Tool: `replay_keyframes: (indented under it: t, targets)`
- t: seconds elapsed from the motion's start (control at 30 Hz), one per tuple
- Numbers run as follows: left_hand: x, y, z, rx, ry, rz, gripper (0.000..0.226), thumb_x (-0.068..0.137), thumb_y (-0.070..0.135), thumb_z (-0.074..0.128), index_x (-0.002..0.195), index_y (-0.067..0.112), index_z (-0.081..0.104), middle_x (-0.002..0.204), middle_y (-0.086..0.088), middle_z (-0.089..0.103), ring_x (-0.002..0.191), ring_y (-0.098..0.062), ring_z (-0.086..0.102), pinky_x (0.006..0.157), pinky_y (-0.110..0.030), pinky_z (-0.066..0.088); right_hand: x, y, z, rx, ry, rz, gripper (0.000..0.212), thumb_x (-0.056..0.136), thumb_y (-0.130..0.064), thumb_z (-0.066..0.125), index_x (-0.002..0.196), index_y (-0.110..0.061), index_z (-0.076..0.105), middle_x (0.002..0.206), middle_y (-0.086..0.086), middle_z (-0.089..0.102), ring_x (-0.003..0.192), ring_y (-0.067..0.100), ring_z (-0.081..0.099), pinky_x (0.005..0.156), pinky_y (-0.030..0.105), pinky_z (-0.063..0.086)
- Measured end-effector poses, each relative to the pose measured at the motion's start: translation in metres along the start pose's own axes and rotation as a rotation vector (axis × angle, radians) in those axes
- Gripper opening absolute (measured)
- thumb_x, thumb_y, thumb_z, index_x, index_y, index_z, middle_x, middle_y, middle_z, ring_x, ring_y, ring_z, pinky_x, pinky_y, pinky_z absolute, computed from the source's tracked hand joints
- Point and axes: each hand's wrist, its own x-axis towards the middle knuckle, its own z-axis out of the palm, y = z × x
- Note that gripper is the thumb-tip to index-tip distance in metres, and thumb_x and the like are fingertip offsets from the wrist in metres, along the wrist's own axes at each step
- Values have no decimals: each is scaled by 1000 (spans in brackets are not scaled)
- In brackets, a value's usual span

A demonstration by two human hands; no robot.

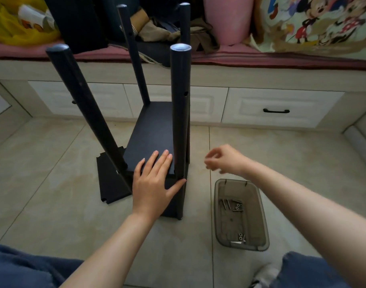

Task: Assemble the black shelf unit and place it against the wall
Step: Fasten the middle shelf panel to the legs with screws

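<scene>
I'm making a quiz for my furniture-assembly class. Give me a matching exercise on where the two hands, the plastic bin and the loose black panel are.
1 left hand
2 right hand
3 plastic bin
4 loose black panel

A on the floor, screws inside
B flat on the shelf board
C flat on the floor, left of the shelf board
D in the air, right of the near post

Pairs: 1-B, 2-D, 3-A, 4-C.
</scene>
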Motion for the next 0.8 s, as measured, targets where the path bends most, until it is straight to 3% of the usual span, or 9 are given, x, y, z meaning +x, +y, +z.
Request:
replay_keyframes:
  t: [0.07,0.13,0.2,0.3,0.4,0.53,0.8]
  targets:
    - [0,1,0,-5,23,5,70,92,64,48,140,14,59,146,0,55,142,-21,45,117,-44,28,11,42,22,-46,-49,209,21,99,-28,57,103,-8,63,98,12,69,85,25,64,61,28,50]
    - [0,1,2,-7,38,9,69,92,63,50,140,14,59,146,0,56,141,-21,45,117,-44,29,15,80,48,-174,-86,341,26,98,-34,57,91,-9,57,92,12,61,85,26,58,59,28,45]
    - [0,0,3,-1,44,9,68,92,62,52,140,14,60,146,1,56,142,-20,45,117,-43,29,14,106,73,-209,-115,418,33,99,-42,55,98,-9,48,98,10,54,89,27,54,68,34,50]
    - [0,-1,5,8,41,8,67,93,62,53,139,14,60,146,1,56,143,-19,44,118,-42,28,13,126,100,-70,-156,485,52,97,-49,54,125,-6,46,119,13,56,96,27,58,60,34,53]
    - [-2,-1,6,9,41,0,67,93,62,53,139,15,60,146,1,56,143,-20,43,118,-42,27,16,132,118,-64,-151,489,64,97,-40,59,141,0,35,138,18,50,110,31,58,58,31,53]
    - [-1,1,6,-7,57,-10,66,92,61,54,137,14,62,144,0,59,142,-21,45,118,-42,27,21,134,137,-113,-111,481,55,93,-20,63,136,2,36,136,22,51,118,36,59,92,42,55]
    - [0,2,5,-24,48,-21,67,92,62,53,136,13,62,143,-2,60,141,-22,45,117,-40,25,23,115,169,-9,-186,415,67,90,-22,70,143,-3,33,140,17,48,121,32,57,88,34,56]
